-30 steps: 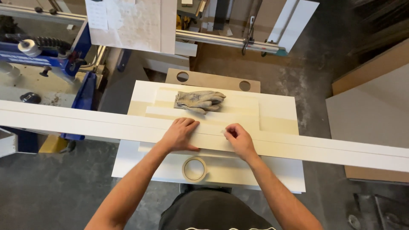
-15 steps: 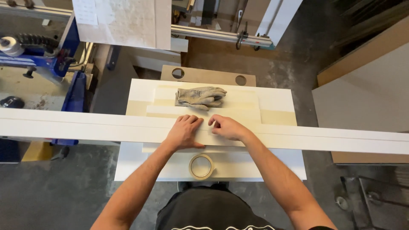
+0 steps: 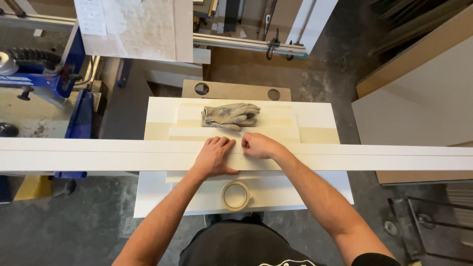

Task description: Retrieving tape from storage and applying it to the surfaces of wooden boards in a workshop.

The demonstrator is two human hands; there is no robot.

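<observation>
A long white board (image 3: 98, 155) lies flat and level across the white worktable (image 3: 157, 111), overhanging it well past both sides. The left hand (image 3: 214, 156) presses flat on the board's middle (palm down, fingers together), and the right hand (image 3: 258, 146), curled, touches its far edge just beside the left.

Left hand (image 3: 215, 156) flat on a long white board (image 3: 98, 155) lying left to right, right hand (image 3: 258, 146) curled just beside it, tape roll (image 3: 235, 195) nearer, grey gloves (image 3: 230, 115) farther, on a white table (image 3: 315, 114).
</observation>
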